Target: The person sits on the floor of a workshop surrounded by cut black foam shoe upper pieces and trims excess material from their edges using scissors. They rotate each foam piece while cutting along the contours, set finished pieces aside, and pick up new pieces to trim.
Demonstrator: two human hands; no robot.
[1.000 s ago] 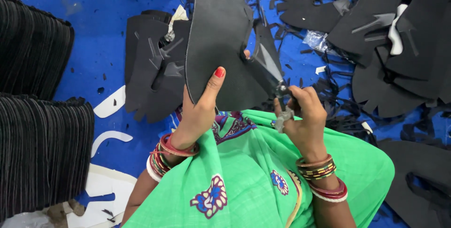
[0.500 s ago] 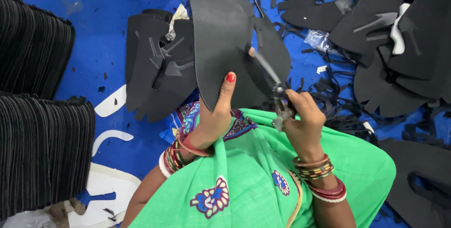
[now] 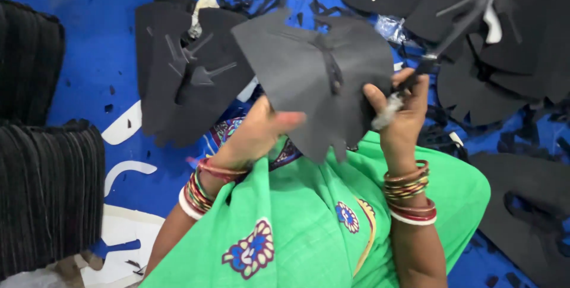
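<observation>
My left hand [image 3: 255, 136] grips the lower left edge of a dark grey foam sheet [image 3: 309, 74] with jagged cut edges, held up over my lap. My right hand [image 3: 401, 113] holds a pair of scissors [image 3: 409, 83] by the handles against the sheet's right edge; the blades point up and to the right, mostly hidden by my fingers. Bangles ring both wrists. Green embroidered cloth [image 3: 309, 228] covers my lap below the sheet.
A pile of cut black foam pieces [image 3: 178, 68] lies to the left on the blue floor covering [image 3: 89, 21]. More black sheets [image 3: 499, 38] heap at the upper right and right. Stacks of ribbed black material [image 3: 47, 193] stand at the left edge. Small black scraps litter the floor.
The foam sheet has been turned from upright to lying flatter and wider across the view. My left hand shifted its grip lower on it. My right hand rose with the scissors.
</observation>
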